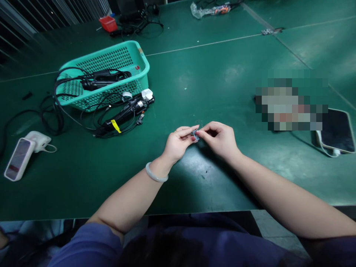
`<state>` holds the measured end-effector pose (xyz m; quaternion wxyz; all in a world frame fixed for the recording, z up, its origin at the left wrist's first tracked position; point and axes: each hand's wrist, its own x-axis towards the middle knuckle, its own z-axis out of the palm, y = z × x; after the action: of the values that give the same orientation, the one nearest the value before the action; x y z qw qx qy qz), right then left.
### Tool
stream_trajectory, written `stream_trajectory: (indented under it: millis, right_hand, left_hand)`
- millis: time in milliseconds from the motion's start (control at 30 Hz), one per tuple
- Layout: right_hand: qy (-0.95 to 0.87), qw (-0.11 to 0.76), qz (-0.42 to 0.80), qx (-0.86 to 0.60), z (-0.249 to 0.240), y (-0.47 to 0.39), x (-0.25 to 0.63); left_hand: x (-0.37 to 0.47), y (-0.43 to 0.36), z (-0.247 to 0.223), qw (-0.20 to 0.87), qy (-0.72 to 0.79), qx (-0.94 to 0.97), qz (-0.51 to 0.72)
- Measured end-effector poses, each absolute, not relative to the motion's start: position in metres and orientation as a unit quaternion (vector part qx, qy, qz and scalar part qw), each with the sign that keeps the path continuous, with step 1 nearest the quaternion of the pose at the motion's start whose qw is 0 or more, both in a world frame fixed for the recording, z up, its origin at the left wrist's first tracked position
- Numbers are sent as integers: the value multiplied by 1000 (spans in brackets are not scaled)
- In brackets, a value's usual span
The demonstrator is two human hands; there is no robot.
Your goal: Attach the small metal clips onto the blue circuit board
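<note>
Between the fingertips of both hands is a small grey-blue piece (196, 135), mostly covered by fingers, so its kind cannot be made out. My left hand (178, 142) pinches it from the left, thumb below and fingers above. From the right, my right hand (221, 139) has its thumb and forefinger closed on the same piece, with the other fingers curled. Both hands are just above the green tabletop (178, 178), near its front edge. A pale bangle (156, 174) circles my left wrist.
A turquoise basket (143, 68) with black cabled devices stands at left, another black device (125, 115) before it. A white-cased phone (19, 159) lies far left, another phone (335, 129) at right beside a blurred-out item (289, 105). A red box (108, 23) sits at the back.
</note>
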<state>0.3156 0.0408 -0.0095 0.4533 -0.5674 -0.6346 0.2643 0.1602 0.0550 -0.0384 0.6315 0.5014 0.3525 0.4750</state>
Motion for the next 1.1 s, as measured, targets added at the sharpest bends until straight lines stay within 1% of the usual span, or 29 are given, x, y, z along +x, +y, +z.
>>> stream_trajectory:
  millis: [200,333,433,500,567,667,767,833,900,1033,1100]
  right_hand:
    - [-607,437,353,-562,-14,44,316]
    - [-602,460,345,-554,-16,47,316]
    - [-613,465,320,-553,-17,47,318]
    - [-653,423,294,-555,-20,47,319]
    - [-712,355,260,-547,-24,47,319]
    - [-771,269,214,-536,-30,47,316]
    - [-787,233,183,-541,-33,50,314]
    - [-792,226,176,-540,-33,52,314]
    - [-788,252,179,-533,-31,53,315]
    - [-735,408,171,-514,-20,49,316]
    - [-700,465,169,-514,-14,47,315]
  left_hand:
    - [160,52,-34,651,358,474,473]
    - [160,57,-30,658,351,461,481]
    - [158,63,-27,672,358,385,522]
    - [157,66,-25,666,377,323,557]
    - [156,69,-24,657,393,280,580]
    - [155,70,-24,655,408,258,581]
    - [157,70,-25,654,423,264,569]
    - [158,69,-26,651,430,274,562]
    - [158,68,-26,653,428,292,553]
    - [160,64,-28,660,408,347,527]
    - [161,62,-28,663,401,371,512]
